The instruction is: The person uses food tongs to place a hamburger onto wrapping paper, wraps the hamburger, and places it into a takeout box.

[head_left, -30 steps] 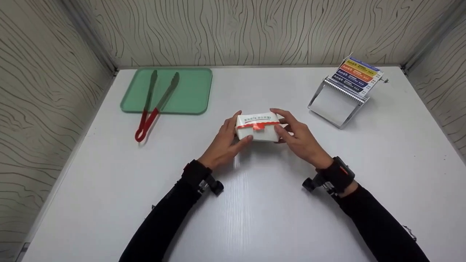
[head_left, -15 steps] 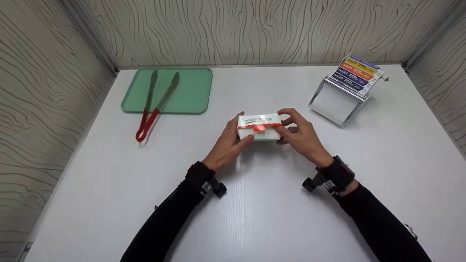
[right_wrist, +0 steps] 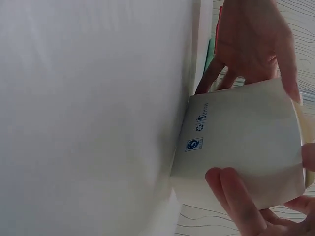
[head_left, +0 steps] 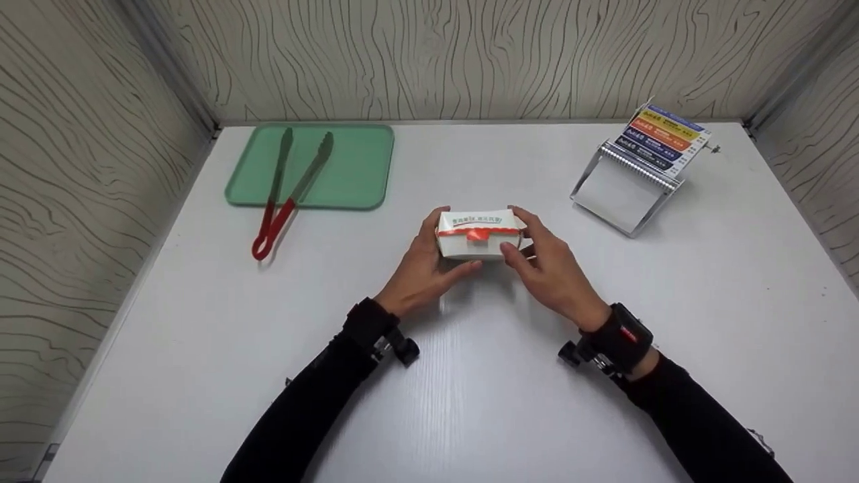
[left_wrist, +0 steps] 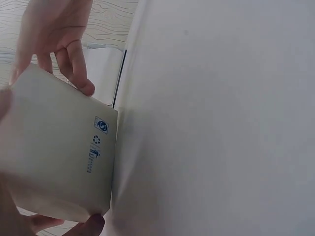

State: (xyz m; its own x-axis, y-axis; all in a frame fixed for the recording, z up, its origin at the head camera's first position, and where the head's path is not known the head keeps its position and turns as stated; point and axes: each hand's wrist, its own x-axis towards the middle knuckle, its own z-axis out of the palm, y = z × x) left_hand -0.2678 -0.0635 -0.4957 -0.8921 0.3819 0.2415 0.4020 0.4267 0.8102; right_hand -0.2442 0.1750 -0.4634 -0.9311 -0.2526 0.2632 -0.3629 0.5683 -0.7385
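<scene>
A small white cardboard takeaway box [head_left: 479,246] with a wavy red band, a red front tab and printing on its sloped lid is held between both hands, lid down over the front. My left hand [head_left: 417,272] grips its left end, thumb along the lower front edge. At the right end my right hand [head_left: 556,272] holds it, thumb against the front face and fingers round the back corner. Blue printed marks show on the box's plain underside [left_wrist: 59,137] in the left wrist view. The right wrist view has two right fingertips pressed on that underside.
A green tray [head_left: 356,194] lies at the back left, with red-handled tongs [head_left: 285,208] resting partly on it and reaching over its front edge. At the back right stands a metal label dispenser [head_left: 634,174] with coloured labels. Patterned walls [head_left: 402,60] border the white table.
The right thumb has moved from the lid's right edge down to the front face, and the right fingers have shifted round the end. The left thumb has slid lower. The box stays nearly in place.
</scene>
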